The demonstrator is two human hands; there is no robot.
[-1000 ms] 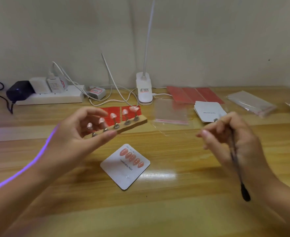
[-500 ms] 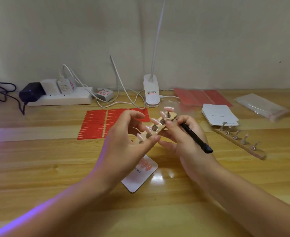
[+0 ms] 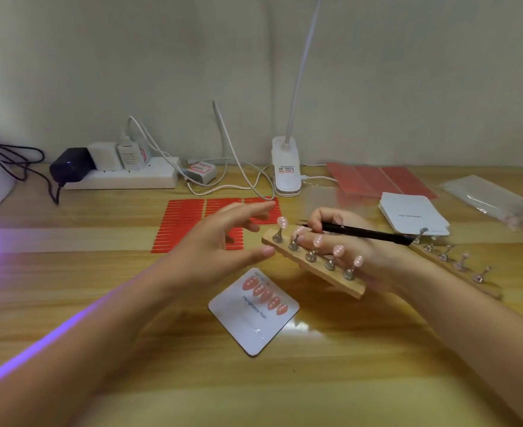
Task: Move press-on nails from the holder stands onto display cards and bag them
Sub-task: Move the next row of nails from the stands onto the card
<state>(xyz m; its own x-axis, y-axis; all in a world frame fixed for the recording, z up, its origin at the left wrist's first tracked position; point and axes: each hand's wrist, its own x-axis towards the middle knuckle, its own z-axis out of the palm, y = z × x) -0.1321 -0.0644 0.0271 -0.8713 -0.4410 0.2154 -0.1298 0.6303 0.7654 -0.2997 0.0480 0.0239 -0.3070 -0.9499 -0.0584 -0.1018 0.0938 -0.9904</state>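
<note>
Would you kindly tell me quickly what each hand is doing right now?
Left hand: open, fingers spread, thumb tip near the end of the wooden nail holder stand.
Right hand: holds that stand and a black pen-like tool.

Press-on nails (image 3: 338, 249): pale pink
Holder stand (image 3: 315, 269): light wood, silver pegs
Display card (image 3: 254, 309): white, coral nails
Strips sheet (image 3: 186, 223): red
Pen tool (image 3: 364, 232): black
Bench (image 3: 346, 365): yellow-brown woodgrain

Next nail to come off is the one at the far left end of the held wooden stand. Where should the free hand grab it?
Pinch the nail by its two side edges, coming from the left where the left hand is open. It sits tilted on its peg at the stand's open end.
</note>
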